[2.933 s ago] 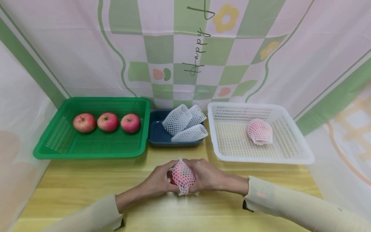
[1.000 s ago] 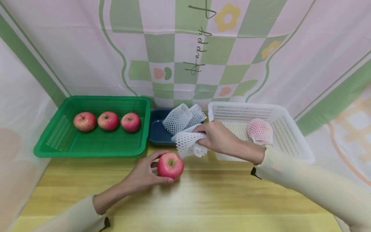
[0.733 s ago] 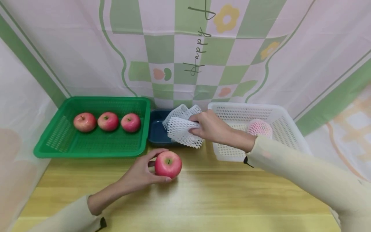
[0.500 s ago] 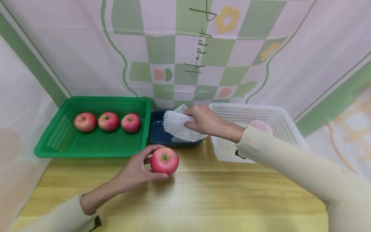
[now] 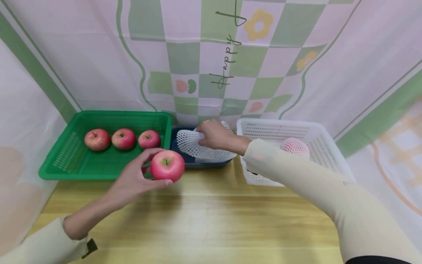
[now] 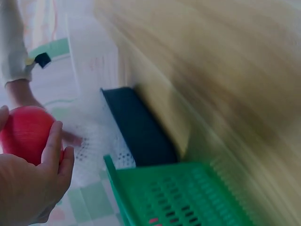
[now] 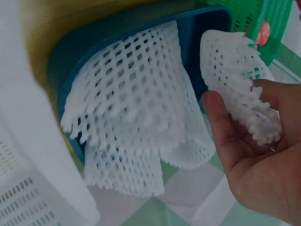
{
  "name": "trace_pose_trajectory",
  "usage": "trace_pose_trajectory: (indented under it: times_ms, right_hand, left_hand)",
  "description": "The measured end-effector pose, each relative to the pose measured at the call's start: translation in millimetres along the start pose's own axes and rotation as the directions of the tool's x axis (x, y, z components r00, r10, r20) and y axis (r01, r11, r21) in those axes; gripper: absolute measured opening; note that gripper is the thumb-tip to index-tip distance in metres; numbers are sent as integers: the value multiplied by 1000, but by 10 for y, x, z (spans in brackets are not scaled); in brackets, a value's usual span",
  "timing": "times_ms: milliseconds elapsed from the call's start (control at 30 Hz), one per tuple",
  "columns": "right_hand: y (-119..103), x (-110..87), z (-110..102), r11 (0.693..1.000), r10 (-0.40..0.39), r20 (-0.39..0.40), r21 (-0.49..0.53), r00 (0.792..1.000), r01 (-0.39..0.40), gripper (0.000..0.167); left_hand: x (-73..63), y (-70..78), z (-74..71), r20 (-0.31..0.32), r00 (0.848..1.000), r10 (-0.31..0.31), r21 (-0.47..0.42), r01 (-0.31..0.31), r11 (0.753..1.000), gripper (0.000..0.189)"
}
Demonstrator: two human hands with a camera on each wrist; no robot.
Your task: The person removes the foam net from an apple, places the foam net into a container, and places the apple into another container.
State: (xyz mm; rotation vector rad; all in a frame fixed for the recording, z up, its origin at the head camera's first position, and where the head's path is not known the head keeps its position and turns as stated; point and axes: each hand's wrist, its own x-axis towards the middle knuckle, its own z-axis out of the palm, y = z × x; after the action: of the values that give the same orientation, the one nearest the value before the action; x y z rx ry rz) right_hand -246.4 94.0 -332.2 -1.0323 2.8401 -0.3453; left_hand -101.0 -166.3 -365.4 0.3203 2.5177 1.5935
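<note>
In the head view a bare red apple [image 5: 167, 166] is held by my left hand [image 5: 132, 179], thumb below and fingers behind it. The apple overlaps the front right corner of the green basket [image 5: 82, 175]; the left wrist view shows it in the same grip. My right hand [image 5: 215, 135] is over the blue tray [image 5: 204, 166] and pinches a white foam net sleeve [image 7: 230, 66] between thumb and fingers. Other foam net sleeves [image 7: 131, 84] lie in the tray under and beside that hand, some sticking out past its edge.
Three apples [image 5: 123, 139] sit in a row in the green basket. Right of the tray stands a white basket [image 5: 280, 124] with an apple in a pink-looking net [image 5: 295, 147], partly hidden by my right sleeve. A printed curtain [image 5: 184, 55] hangs behind, and wooden tabletop [image 5: 211, 220] lies in front.
Both hands held the netted apple earlier. The net came off; my right hand carried it left and back over the tray. My left hand moved left and back with the apple toward the green basket.
</note>
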Motion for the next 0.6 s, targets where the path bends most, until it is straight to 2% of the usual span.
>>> trace_pose_trajectory:
  times_ms: [133,433,600]
  right_hand:
    - [-16,66,84,1000,1,39,-6,999,0,29]
    - [-29,125,159,999,33,87,-12,996,-32,36]
    - [-35,134,143,996,91,104,-5,990,-91,45]
  left_hand:
    - [-12,32,-130,-39,999,-31,12,31,999,84]
    - [26,32,-362,-90,995,-51,72,57,996,87]
    - [57,-29,-511,-125,991,-42,82,52,995,84]
